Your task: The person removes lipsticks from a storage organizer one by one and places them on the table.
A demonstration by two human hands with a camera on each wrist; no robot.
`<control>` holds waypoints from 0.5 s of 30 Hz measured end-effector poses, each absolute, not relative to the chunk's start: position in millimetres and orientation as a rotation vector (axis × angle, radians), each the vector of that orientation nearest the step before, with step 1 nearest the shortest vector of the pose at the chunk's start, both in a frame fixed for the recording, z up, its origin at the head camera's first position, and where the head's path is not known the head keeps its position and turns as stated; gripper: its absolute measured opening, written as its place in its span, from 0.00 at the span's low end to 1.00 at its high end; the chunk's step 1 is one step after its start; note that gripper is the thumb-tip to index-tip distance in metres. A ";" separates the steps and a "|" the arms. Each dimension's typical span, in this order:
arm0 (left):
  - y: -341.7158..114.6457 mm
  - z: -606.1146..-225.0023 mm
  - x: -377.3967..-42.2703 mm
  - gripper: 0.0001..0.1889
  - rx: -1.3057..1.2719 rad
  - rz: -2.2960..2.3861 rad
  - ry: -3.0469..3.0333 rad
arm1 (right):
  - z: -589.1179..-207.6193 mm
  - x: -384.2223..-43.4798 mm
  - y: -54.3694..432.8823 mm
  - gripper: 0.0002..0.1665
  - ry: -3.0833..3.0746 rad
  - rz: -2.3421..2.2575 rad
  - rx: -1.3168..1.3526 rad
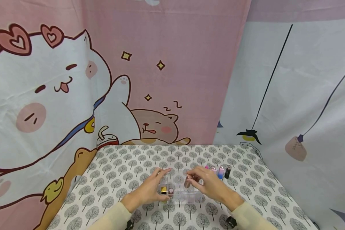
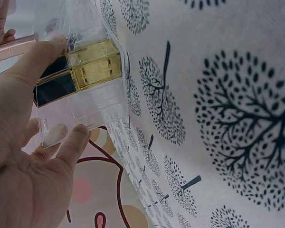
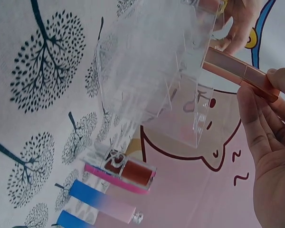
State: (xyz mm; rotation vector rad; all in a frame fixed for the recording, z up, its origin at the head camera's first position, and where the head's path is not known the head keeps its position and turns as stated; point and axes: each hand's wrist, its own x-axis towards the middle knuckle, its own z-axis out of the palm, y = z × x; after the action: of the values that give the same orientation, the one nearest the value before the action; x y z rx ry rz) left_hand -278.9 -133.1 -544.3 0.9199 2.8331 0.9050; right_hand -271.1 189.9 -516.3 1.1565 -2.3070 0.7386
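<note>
Over the clear box (image 1: 188, 198), at one o'clock from its middle, the right hand (image 1: 212, 186) pinches a shiny pink-gold tube (image 3: 234, 73) that should feel light, hard and a bit slippery, best held by its long sides. At the box's nine o'clock, the left hand (image 1: 148, 190) holds the stiff plastic walls; at two o'clock, smooth little tubes (image 1: 220, 172) sit on tree cloth (image 1: 114, 179).

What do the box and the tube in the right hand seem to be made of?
Box: probably hard plastic, perhaps acrylic, clear and glossy; things show through its thin walls. Tube: smooth and shiny, with a coppery pink sheen; it could be metal or metallic-coated plastic.
</note>
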 end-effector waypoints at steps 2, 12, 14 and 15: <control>-132.9 -544.3 -278.9 0.66 0.917 0.907 2.834 | -514.7 -271.0 192.3 0.18 -2.290 0.739 1.152; -132.6 -545.1 -278.8 0.66 0.913 0.923 2.825 | -509.8 -273.8 205.7 0.18 -2.268 0.732 1.128; -132.4 -544.9 -278.9 0.66 0.914 0.927 2.820 | -508.3 -274.7 208.6 0.19 -2.254 0.734 1.132; -132.3 -544.8 -279.0 0.66 0.915 0.928 2.821 | -507.4 -275.2 210.0 0.19 -2.245 0.733 1.136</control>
State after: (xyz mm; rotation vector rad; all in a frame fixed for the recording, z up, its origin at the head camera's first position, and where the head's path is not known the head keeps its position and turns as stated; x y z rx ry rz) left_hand -279.0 -132.3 -544.8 0.9145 2.8206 0.9279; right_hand -275.2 210.0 -507.4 1.1359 -2.2448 0.7326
